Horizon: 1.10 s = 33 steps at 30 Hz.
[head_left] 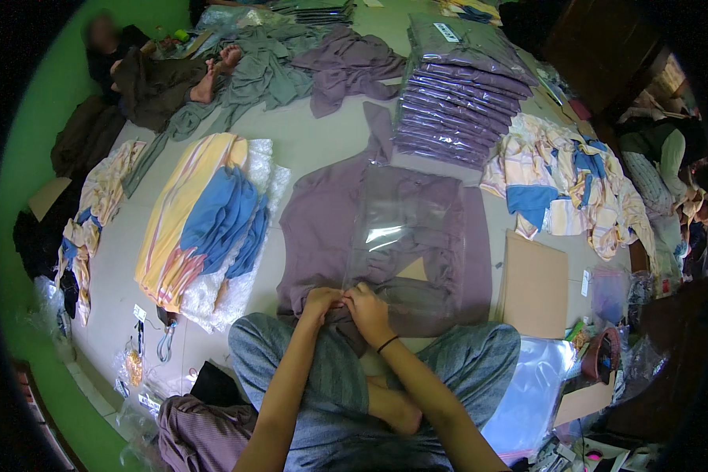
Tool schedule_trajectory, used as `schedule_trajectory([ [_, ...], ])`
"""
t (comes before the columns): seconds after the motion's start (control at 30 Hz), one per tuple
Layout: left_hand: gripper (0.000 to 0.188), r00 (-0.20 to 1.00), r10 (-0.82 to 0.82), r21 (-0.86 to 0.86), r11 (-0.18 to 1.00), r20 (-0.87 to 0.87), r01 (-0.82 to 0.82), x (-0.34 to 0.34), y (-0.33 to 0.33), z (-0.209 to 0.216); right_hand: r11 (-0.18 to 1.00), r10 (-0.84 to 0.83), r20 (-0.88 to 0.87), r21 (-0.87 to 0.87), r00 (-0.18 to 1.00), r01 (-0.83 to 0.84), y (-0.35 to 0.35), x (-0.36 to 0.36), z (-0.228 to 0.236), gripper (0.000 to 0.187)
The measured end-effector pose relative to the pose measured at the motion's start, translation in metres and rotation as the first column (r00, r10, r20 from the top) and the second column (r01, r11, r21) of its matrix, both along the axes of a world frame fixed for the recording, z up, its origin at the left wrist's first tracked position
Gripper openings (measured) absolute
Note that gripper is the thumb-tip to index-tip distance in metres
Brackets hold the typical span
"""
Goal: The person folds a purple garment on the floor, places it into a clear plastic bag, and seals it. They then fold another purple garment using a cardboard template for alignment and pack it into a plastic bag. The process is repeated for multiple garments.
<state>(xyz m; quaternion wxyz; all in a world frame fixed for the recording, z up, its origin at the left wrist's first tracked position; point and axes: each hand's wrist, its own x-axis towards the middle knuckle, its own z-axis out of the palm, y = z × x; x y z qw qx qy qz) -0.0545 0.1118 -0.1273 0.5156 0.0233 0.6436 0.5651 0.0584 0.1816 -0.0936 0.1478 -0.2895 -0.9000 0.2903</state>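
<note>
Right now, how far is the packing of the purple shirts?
Done: a stack of bagged purple shirts stands behind. In hand: the left hand and right hand pinch the near edge of a clear plastic bag lying over a folded purple shirt. Left: loose purple cloth farther back.

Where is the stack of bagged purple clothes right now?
The stack of bagged purple clothes sits upper right of centre on the floor, beyond the clear bag.

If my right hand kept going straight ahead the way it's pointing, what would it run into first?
Most likely the clear plastic bag, which your right hand already touches at its near edge, lying over the purple garment. Beyond that lies the stack of bagged purple garments, though depth is hard to judge.
</note>
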Motion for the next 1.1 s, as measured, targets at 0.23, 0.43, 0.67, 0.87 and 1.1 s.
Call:
schedule_trajectory([
  [0.23, 0.012, 0.997, -0.023, -0.068, 0.998, -0.077, 0.018, 0.003, 0.003, 0.008, 0.946, -0.002, 0.192, 0.318, 0.981, -0.061, -0.009, -0.008, -0.019, 0.010],
  [0.43, 0.014, 0.976, -0.013, 0.077, 0.997, -0.220, 0.031, 0.002, -0.001, -0.010, 0.942, 0.083, 0.081, 0.318, 0.993, -0.105, -0.004, -0.010, -0.026, 0.009],
  [0.67, 0.014, 0.955, -0.038, -0.016, 0.999, -0.293, 0.035, -0.001, 0.004, -0.033, 0.972, 0.195, -0.027, 0.137, 0.980, -0.190, 0.009, 0.035, -0.003, 0.011],
  [0.87, 0.016, 0.987, -0.037, 0.001, 0.999, -0.156, 0.038, -0.005, -0.002, -0.018, 0.972, -0.226, 0.403, 0.156, 0.887, 0.177, 0.172, 0.268, 0.016, 0.018],
  [1.1, 0.014, 0.079, -0.530, -0.508, 0.838, -0.844, 0.197, -0.018, 0.008, 0.020, 0.653, -0.740, 0.657, 0.649, 0.144, 0.391, 0.221, 0.428, 0.019, 0.024],
])
